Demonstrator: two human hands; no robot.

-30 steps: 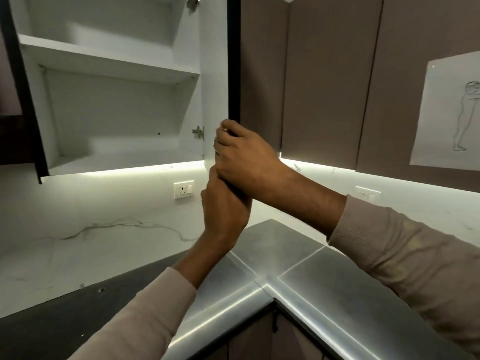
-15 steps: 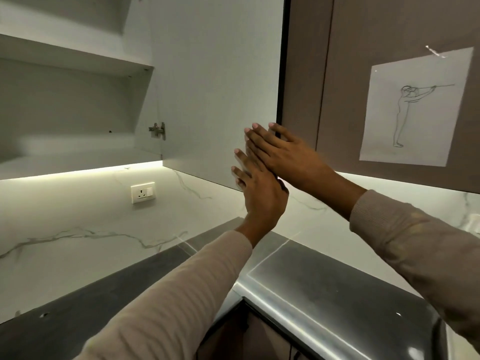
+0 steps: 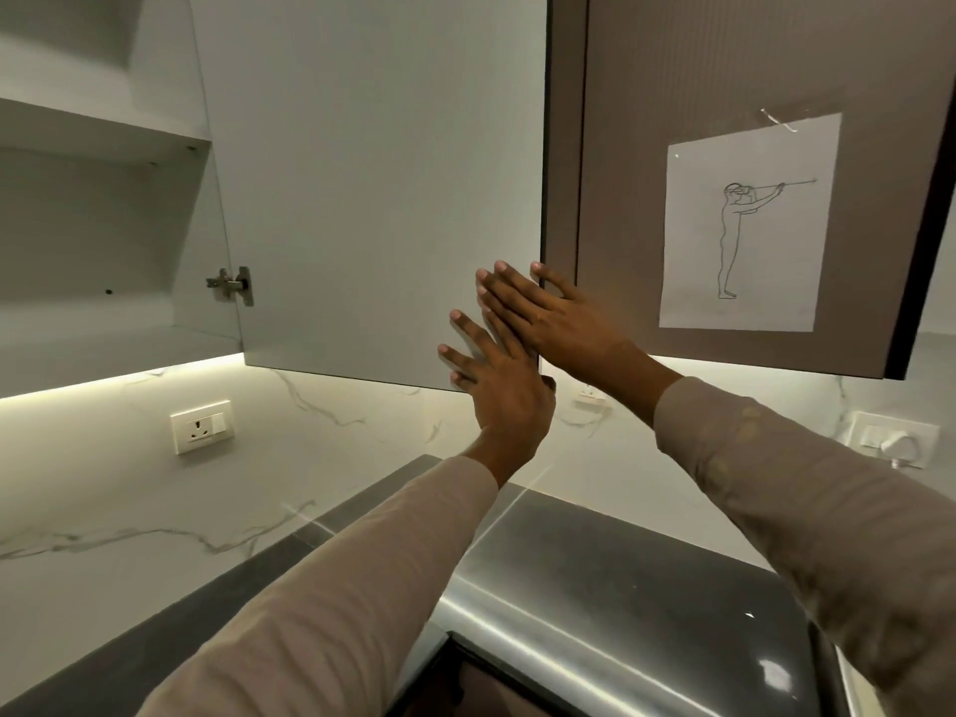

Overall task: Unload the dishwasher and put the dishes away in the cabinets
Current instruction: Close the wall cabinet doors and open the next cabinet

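The upper cabinet (image 3: 93, 240) at the left stands open, its white shelves bare. Its door (image 3: 372, 188) is swung wide, white inner face toward me. My left hand (image 3: 496, 385) lies flat with straight fingers on the door's lower right corner. My right hand (image 3: 543, 313) presses flat on the same face just above it, the thumb hooked round the door's right edge. Neither hand holds a dish, and no dishes or dishwasher are in view.
A brown cabinet door (image 3: 724, 95) to the right carries a taped paper sketch (image 3: 745, 235). Below run a marble backsplash with a socket (image 3: 202, 432) and a second socket with a plug (image 3: 895, 445). A dark steel-edged corner countertop (image 3: 595, 577) lies under my arms.
The door has swung from nearly edge-on to wide open. Both hands went from gripping its edge to lying flat on its inner face. My view turned right.
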